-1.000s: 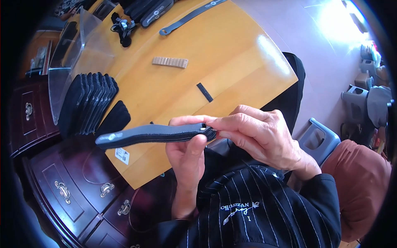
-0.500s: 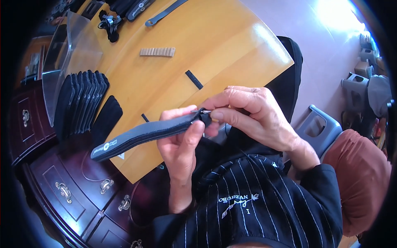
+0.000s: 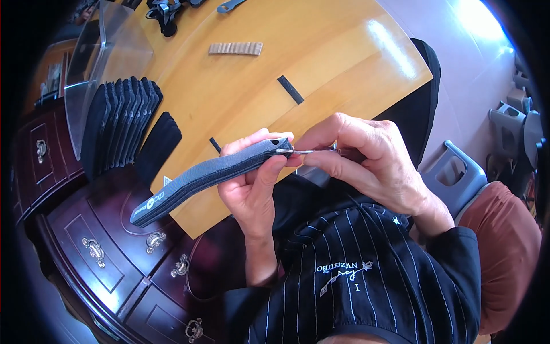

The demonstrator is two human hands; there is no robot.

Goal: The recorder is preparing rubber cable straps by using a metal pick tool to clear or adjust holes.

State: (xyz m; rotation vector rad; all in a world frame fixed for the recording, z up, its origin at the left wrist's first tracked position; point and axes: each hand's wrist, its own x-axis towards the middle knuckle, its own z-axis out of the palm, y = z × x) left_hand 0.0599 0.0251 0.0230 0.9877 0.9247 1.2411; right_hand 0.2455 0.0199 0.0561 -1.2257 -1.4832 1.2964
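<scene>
I see the left hand (image 3: 252, 189) wrapped around one end of a long grey insole (image 3: 206, 178), its grip closed on it with the thumb on top, held above the near edge of the yellow wooden tabletop (image 3: 321, 40). The insole's far end slants down to the left over the dark wooden drawers (image 3: 97, 235). The right hand (image 3: 366, 160) pinches a thin metal tool (image 3: 303, 152), its tip touching the insole's held end. On the tabletop, a row of black insoles (image 3: 123, 123) stands at the left, a black strip (image 3: 290, 89) lies near the middle, and a ribbed tan piece (image 3: 235, 49) lies farther back.
</scene>
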